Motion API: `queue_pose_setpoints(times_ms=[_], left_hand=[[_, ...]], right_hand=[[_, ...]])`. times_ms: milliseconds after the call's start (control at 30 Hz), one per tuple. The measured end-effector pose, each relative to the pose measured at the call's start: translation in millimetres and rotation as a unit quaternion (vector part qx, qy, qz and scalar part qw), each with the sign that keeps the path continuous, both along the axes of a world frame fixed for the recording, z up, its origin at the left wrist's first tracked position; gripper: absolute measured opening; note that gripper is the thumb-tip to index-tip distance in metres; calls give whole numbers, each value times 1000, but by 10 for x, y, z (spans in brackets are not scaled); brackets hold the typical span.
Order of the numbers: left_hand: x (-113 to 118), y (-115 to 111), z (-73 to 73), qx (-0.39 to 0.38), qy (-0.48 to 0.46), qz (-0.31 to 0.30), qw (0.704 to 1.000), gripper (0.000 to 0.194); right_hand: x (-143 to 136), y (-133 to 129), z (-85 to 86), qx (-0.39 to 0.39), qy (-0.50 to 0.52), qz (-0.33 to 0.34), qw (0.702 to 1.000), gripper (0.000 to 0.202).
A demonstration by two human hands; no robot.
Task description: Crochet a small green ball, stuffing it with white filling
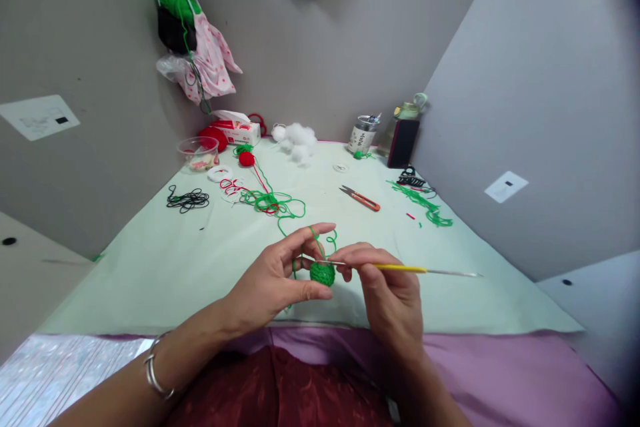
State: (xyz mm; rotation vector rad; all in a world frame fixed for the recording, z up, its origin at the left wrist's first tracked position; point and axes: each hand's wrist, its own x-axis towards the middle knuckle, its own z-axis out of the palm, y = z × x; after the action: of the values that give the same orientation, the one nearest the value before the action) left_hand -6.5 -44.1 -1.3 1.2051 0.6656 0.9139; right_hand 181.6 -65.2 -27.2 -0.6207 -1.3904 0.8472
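In my left hand (280, 273) is a small round green crochet piece (323, 273), held between the thumb and the fingers. Green yarn (281, 223) runs up over the raised left index finger and trails back to a loose tangle on the table. My right hand (385, 280) grips a crochet hook (400, 268) by its yellow handle. The hook's thin metal end meets the top edge of the green piece, and its other metal end points right. The stitch at the hook tip is too small to make out.
Orange-handled thread snips (367, 201) lie beyond my hands. Further left are black cord (187, 199), red scissors (230, 187), a red yarn ball (247, 159) and a clear tub (199, 155). White stuffing (299, 141), a pen tin (363, 135) and a phone (403, 144) stand at the back.
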Motion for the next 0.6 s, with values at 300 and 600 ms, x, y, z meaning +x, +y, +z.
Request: queue_pose_setpoints(times_ms=[300, 600], left_hand=[[-19, -9, 36, 110, 77, 36, 990, 67], [-64, 12, -18, 181, 130, 46, 974, 66]], right_hand=[[8, 55, 58, -90, 77, 62, 991, 24], [111, -24, 86, -16, -62, 25, 998, 22]])
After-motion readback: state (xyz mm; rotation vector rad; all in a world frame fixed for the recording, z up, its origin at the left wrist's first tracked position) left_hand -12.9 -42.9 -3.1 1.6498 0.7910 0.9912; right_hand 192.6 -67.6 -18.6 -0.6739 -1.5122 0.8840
